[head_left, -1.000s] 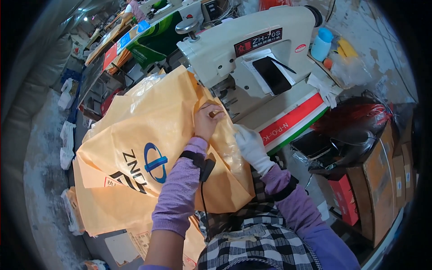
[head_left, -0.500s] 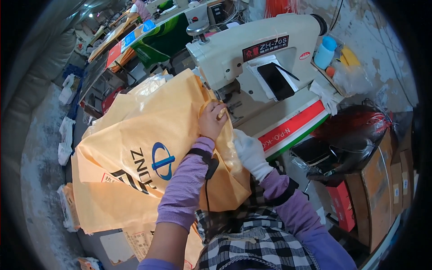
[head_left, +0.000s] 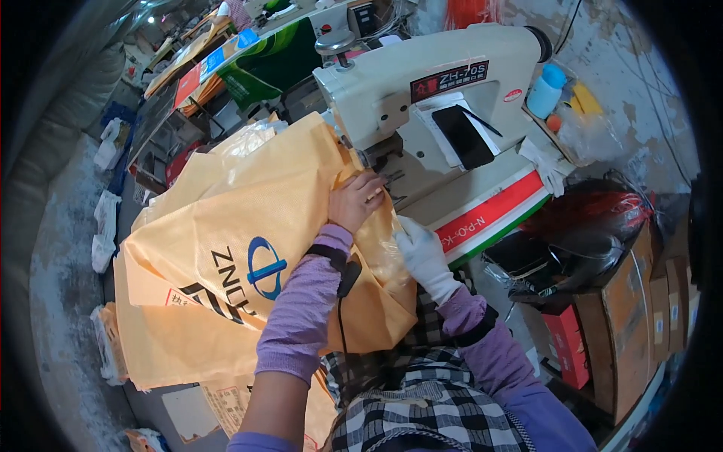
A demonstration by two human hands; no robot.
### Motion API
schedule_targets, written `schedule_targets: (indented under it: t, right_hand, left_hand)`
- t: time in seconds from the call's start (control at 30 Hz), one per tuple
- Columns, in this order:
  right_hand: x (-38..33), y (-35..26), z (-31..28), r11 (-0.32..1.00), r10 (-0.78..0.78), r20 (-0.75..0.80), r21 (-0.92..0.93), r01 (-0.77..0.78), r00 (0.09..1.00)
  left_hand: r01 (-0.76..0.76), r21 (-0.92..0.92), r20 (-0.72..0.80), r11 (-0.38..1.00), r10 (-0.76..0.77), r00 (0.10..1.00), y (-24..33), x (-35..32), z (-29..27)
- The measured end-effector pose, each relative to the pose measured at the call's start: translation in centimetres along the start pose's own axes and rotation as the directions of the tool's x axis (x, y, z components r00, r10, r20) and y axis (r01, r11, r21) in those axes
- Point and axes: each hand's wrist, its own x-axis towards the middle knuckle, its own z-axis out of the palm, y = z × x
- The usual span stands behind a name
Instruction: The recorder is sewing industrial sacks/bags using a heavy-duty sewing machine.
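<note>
- While the person feeds a large orange woven plastic sack (head_left: 248, 226) into a cream-coloured industrial sewing machine (head_left: 429, 90), the bare left hand (head_left: 358, 202) rests on the sack's top edge, fingers curled and pressed together on the fabric just short of the needle area.
- Just right of those fingers and nearer the body, the right hand in a white cloth glove (head_left: 422, 252) lies on the same edge; its fingers are closed loosely over the crinkled clear liner, though whether they pinch it I cannot tell.
- To do this step well, I judge both hands should keep the edge flat and taut between them, guiding it straight while fingertips stay clear of the needle.
- Below the left fingers, along the wrist, the sack carries a blue round emblem with dark block lettering (head_left: 252, 275).
- Under that sack lies a stack of similar orange sacks (head_left: 173, 346), well below the fingers.
- Above the left fingers, the machine's arm bears a dark rectangular label (head_left: 449, 80) and a small red oval sticker (head_left: 513, 95).
- Right of the gloved fingers, a red, white and green striped band (head_left: 493, 215) runs along the machine table's edge.
- Farther right stand brown cardboard boxes (head_left: 633, 301) and a small red carton (head_left: 565, 339).
- Far above, a pale blue plastic bottle (head_left: 545, 89) stands against the wall.
</note>
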Motion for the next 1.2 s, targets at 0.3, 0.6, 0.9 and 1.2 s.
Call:
schedule_targets:
  t: [0.3, 0.6, 0.9, 1.2]
  right_hand:
    - [0.3, -2.0, -0.2, 0.989, 0.012, 0.048, -0.145, -0.005, 0.999]
    - [-0.8, -3.6, -0.2, 0.757, 0.003, 0.163, -0.645, 0.105, 0.987]
    - [-1.4, -2.7, 0.1, 0.719, 0.02, 0.229, -0.679, 0.145, 0.973]
    - [-1.1, -2.0, 0.3, 0.686, 0.009, 0.256, -0.705, 0.18, 0.967]
  left_hand:
    - [-0.062, -0.001, -0.008, 0.998, 0.062, 0.998, -0.6, -0.1, 0.2]
    - [0.018, 0.001, -0.083, 1.0, -0.018, 0.996, -0.5, -0.3, 0.6]
    - [-0.051, 0.108, 0.042, 0.993, 0.047, 0.998, -0.7, -0.4, -0.3]
    - [0.019, 0.095, 0.145, 0.995, -0.033, 0.989, 1.2, -2.2, -0.9]
